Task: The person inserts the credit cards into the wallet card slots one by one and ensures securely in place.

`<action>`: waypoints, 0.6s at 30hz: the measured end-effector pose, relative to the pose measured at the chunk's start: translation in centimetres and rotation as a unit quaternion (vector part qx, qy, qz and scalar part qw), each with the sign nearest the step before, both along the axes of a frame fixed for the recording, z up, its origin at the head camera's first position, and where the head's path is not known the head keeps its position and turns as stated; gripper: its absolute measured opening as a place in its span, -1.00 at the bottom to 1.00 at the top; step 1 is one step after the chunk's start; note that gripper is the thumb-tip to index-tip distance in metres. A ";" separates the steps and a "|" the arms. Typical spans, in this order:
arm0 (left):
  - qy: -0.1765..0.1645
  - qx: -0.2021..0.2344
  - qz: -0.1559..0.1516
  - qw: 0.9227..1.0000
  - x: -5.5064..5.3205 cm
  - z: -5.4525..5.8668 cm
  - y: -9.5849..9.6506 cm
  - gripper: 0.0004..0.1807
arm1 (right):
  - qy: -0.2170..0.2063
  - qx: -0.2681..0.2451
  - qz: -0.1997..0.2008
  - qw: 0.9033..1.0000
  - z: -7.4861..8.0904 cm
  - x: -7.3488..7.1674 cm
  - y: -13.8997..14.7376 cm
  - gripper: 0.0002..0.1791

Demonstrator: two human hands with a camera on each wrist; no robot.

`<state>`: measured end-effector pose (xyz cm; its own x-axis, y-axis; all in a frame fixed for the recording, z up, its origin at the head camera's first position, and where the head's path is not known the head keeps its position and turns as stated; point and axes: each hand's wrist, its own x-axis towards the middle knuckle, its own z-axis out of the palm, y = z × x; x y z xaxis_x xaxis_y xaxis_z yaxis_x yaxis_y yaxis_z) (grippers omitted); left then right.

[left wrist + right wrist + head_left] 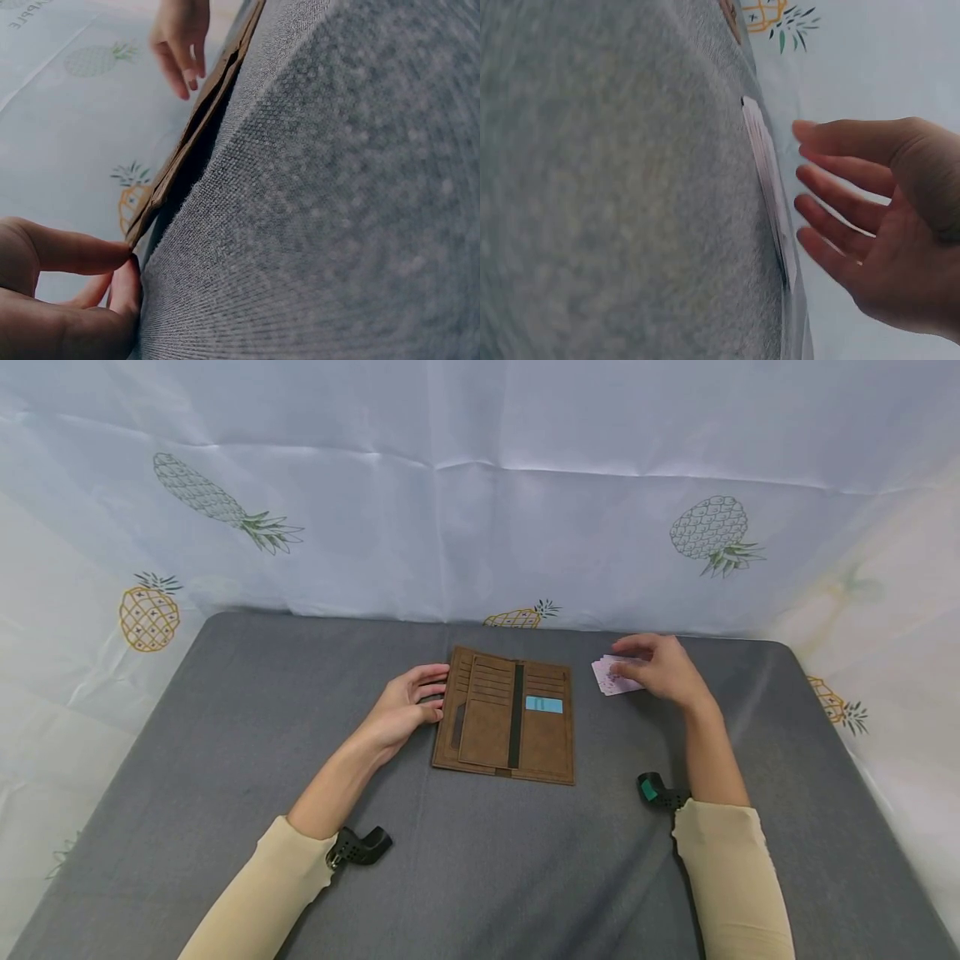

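Pinching its left edge, the left hand (405, 706) holds one unfolded brown wallet (487, 731) on the gray table (465, 860); the relaxed right hand (663, 670) partly hides one uncountable card stack (618, 687); the wallet shows one blue card (543, 704).

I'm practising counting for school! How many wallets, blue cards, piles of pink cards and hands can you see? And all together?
Brown wallet: 1
Light-blue card in the wallet: 1
Pale pink card pile: 1
Hands, left hand and right hand: 2
Total: 5
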<state>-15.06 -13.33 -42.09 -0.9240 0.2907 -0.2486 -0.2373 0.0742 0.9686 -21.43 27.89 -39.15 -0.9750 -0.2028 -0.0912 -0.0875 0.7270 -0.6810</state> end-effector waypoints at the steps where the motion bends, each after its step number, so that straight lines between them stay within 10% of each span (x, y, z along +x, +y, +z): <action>1: 0.000 0.001 0.000 1.000 0.0 0.0 0.0 -0.15 | -0.002 0.008 -0.001 1.000 -0.1 -0.1 0.1 -0.53; 18: 0.002 0.000 0.003 1.000 0.1 0.0 0.0 -0.15 | -0.017 0.042 0.009 0.999 -0.5 -0.3 0.4 -0.48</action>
<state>-15.00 -13.29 -42.05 -0.9268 0.2845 -0.2452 -0.2342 0.0726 0.9695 -21.71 28.31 -39.66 -0.9670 -0.2112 -0.1424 -0.0792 0.7806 -0.6200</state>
